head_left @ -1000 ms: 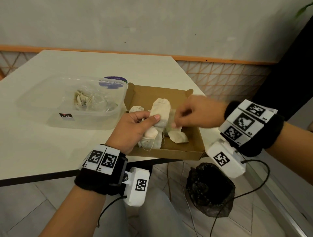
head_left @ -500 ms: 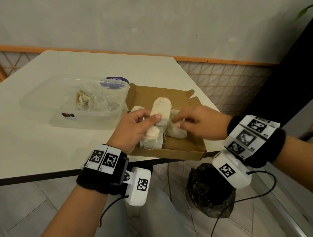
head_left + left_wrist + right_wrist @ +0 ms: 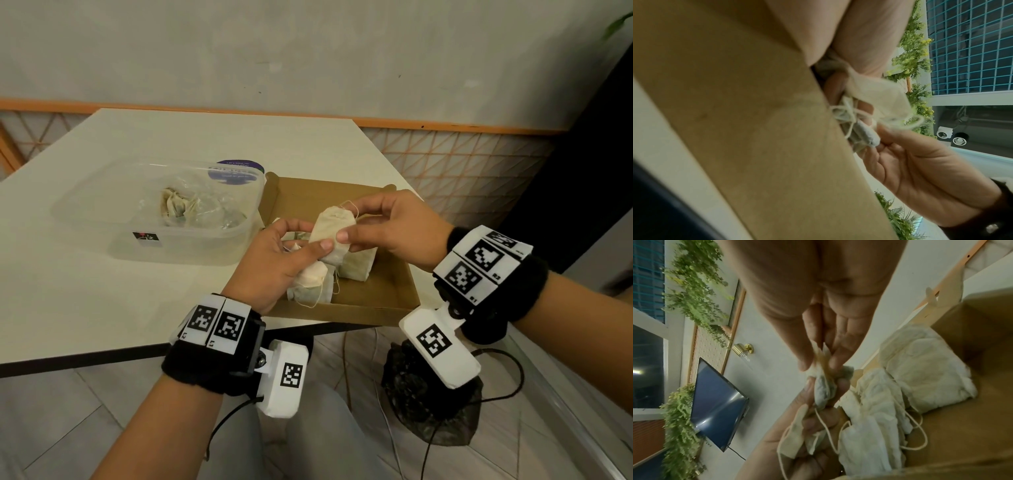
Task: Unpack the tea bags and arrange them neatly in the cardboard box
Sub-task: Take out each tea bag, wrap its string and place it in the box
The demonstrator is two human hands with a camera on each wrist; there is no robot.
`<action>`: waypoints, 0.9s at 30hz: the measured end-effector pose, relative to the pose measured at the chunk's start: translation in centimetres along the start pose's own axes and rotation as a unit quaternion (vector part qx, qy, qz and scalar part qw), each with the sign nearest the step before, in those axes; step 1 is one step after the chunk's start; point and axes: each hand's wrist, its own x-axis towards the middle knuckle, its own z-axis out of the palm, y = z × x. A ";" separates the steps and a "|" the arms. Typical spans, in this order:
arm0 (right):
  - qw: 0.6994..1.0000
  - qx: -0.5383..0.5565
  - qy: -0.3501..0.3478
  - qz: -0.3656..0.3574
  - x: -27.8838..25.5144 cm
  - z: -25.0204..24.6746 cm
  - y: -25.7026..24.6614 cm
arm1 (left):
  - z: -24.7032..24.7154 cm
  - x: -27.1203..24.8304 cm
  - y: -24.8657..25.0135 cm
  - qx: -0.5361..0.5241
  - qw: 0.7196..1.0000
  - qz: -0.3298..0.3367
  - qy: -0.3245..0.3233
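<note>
Both hands meet over the box (image 3: 373,301), an open brown cardboard tray sitting at the near right corner of the counter (image 3: 102,274). Between them they hold one tea bag (image 3: 330,233) up above the box: the right hand (image 3: 394,229) pinches its upper end between thumb and fingers, string loops trailing off the top, while the left hand (image 3: 277,263) grips the lower end with thumb on top. From the right wrist view the left hand (image 3: 797,443) also has more bags bunched in its palm (how many I cannot tell), their strings (image 3: 824,426) dangling.

Inside the box, under the hands, lie other pale bags: one flat by itself (image 3: 358,267) toward the middle, and a small overlapping pile (image 3: 311,287) at the box's near left corner, a thin string curling off it. The rest of the box floor is bare cardboard.

Just left of the box, touching or nearly so, stands a clear plastic tub (image 3: 171,219) with crumpled wrappers (image 3: 178,209) in it and a purple-labelled lid (image 3: 236,171) at its far side. On the floor below the box's near edge sits a black bin bag (image 3: 435,404).
</note>
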 end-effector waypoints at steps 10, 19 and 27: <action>1.000 0.008 0.021 -0.001 0.9 -0.1 -0.4 | 0.0 0.2 0.2 -0.005 1.000 -0.016 -0.007; 1.000 0.017 0.018 0.000 1.7 0.4 0.0 | 0.1 0.2 0.2 -0.007 1.000 -0.005 0.018; 1.000 -0.021 0.008 -0.007 2.0 0.1 -0.2 | 0.1 0.2 0.4 -0.026 0.999 -0.032 0.030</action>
